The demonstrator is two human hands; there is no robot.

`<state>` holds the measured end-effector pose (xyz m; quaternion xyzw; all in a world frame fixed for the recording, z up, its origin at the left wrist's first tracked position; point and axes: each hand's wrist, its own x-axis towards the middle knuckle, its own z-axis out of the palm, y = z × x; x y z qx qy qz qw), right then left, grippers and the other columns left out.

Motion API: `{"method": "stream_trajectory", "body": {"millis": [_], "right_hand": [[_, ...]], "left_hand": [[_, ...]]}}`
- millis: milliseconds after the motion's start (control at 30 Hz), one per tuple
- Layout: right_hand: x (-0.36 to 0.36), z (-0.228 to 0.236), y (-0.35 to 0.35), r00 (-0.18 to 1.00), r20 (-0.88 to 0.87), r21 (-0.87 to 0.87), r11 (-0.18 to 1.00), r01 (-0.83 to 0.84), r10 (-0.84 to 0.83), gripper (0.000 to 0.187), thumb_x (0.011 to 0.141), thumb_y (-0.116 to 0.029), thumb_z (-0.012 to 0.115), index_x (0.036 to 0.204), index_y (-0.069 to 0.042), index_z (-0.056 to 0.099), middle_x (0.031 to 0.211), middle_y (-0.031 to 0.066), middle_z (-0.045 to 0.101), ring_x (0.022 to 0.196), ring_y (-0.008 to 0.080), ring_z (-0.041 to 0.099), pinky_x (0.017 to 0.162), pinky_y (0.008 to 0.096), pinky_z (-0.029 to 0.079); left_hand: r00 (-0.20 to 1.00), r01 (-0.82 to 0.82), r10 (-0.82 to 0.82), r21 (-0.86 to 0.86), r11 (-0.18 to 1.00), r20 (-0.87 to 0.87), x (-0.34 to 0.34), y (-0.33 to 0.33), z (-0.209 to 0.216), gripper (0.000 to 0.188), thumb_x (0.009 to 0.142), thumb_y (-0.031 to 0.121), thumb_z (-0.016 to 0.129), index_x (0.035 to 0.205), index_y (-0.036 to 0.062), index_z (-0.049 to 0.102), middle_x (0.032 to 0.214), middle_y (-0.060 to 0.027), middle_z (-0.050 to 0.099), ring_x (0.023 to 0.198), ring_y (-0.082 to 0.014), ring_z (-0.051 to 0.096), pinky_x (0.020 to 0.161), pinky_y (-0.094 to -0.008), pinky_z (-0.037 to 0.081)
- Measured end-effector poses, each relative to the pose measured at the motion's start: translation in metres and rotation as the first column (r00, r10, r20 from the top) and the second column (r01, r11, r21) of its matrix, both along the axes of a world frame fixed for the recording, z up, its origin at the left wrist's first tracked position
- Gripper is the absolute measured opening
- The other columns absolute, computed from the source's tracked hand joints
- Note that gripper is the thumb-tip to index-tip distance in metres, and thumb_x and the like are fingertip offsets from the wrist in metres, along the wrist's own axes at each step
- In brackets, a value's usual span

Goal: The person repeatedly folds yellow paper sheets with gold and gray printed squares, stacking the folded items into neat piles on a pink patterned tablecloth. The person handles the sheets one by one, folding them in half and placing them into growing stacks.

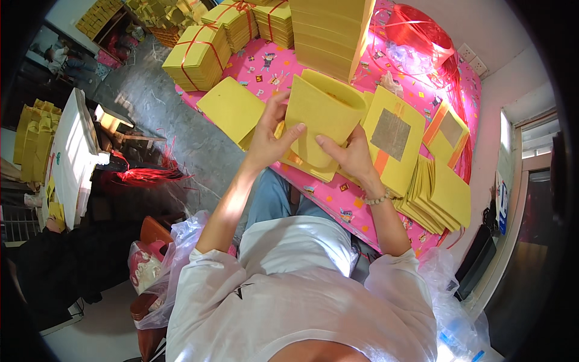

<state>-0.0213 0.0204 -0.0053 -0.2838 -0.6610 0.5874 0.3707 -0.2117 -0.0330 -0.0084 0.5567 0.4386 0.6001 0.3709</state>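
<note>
Above my lap, at the front edge of a table with a pink printed cover (283, 68), I hold a wad of yellow paper sheets (319, 114) bent over into a loop. My left hand (272, 134) grips its left side, thumb on the front face. From the right, my right hand (350, 155) closes on the lower edge, its thumb also in front. A flat pile of yellow paper (231, 110) lies to the left. On the right are yellow sheets with a grey-silver square (391, 134), a smaller similar piece (449, 133) and a fanned yellow stack (425, 196).
Yellow bundles tied with red string (199, 54) and a tall yellow stack (329, 36) stand at the back. Red twine (422, 30) lies far right. Leftward are a white table (71, 157), red strands (151, 175) and a person in dark clothes (72, 259). Plastic bags (181, 253) hang nearby.
</note>
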Motion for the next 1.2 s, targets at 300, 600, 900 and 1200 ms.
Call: {"method": "stream_trajectory", "body": {"millis": [300, 600, 900, 1200], "right_hand": [[0.009, 0.003, -0.001, 0.989, -0.116, -0.227, 0.972, 0.064, -0.092, 0.045, 0.088, -0.014, 0.065, 0.126, 0.005, 0.048, 0.117, 0.0127, 0.061, 0.103, 0.0171, 0.061, 0.088, 0.0302, 0.05], [0.013, 0.005, 0.0, 0.968, -0.232, -0.394, 0.919, 0.0, -0.1, 0.043, 0.089, -0.014, 0.063, 0.124, 0.006, 0.05, 0.115, 0.0114, 0.061, 0.102, 0.0157, 0.06, 0.087, 0.0297, 0.049], [0.011, 0.003, -0.002, 0.967, -0.207, -0.398, 0.916, 0.055, -0.148, 0.046, 0.091, -0.013, 0.061, 0.13, 0.005, 0.045, 0.121, 0.012, 0.058, 0.108, 0.0163, 0.057, 0.09, 0.0295, 0.048], [0.011, 0.008, -0.001, 0.986, -0.105, -0.155, 0.982, 0.111, -0.128, 0.049, 0.091, -0.011, 0.064, 0.133, 0.002, 0.042, 0.121, 0.0114, 0.058, 0.11, 0.0171, 0.057, 0.092, 0.0299, 0.047]], "left_hand": [[0.981, 0.086, -0.048, -0.195, 0.977, 0.19, 0.022, -0.005, 0.015, 0.048, 0.09, 0.008, 0.065, 0.131, -0.0028, 0.044, 0.12, -0.0106, 0.059, 0.11, -0.0146, 0.057, 0.094, -0.029, 0.046], [0.93, 0.177, 0.026, -0.51, 0.842, 0.366, 0.014, -0.007, 0.028, 0.046, 0.1, 0.038, 0.051, 0.129, 0.0032, 0.05, 0.105, 0.0006, 0.061, 0.09, -0.0036, 0.059, 0.069, -0.0196, 0.049], [0.922, 0.223, -0.024, -0.479, 0.849, 0.387, 0.013, 0.002, 0.019, 0.039, 0.101, 0.036, 0.05, 0.125, 0.0056, 0.052, 0.098, 0.0022, 0.062, 0.081, -0.0027, 0.059, 0.063, -0.0193, 0.048], [0.984, 0.073, -0.019, -0.304, 0.95, 0.175, 0.016, 0.004, 0.008, 0.028, 0.102, 0.025, 0.046, 0.118, 0.0022, 0.053, 0.098, -0.0017, 0.062, 0.089, -0.008, 0.058, 0.077, -0.0236, 0.047]]}}
